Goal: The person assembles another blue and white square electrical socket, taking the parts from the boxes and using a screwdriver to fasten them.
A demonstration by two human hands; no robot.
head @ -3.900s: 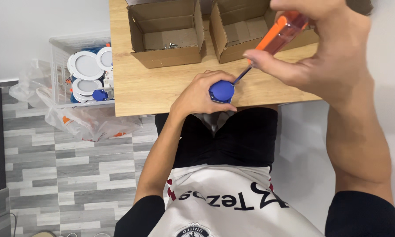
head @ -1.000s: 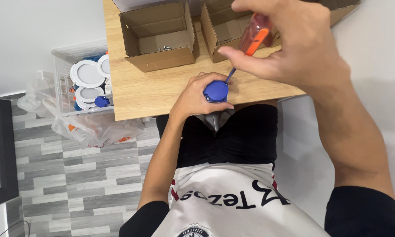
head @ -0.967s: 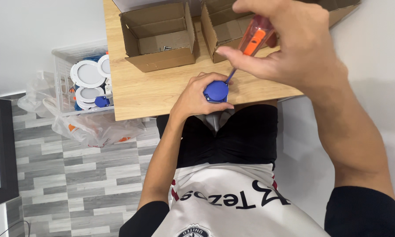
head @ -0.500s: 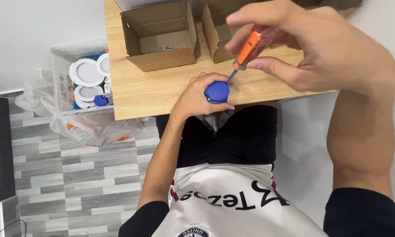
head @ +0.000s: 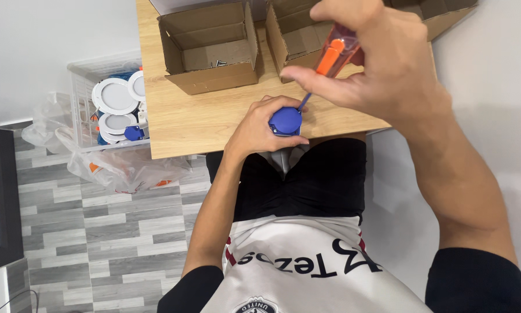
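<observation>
Boxes: three open cardboard boxes; left box (head: 211, 49) holds a few screws (head: 218, 62).
Bin: clear crate (head: 89, 110), three white round lamps (head: 114, 95).
Left hand (head: 257, 127): fingers clamped on blue round part (head: 285, 120).
Right hand (head: 382, 64): fingers clamped on orange screwdriver (head: 333, 55).

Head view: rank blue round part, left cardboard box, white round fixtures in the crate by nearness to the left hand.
1. blue round part: held in the left hand, at the table edge.
2. left cardboard box: on the table, beyond the hand.
3. white round fixtures: in the crate, off the table's side.
</observation>
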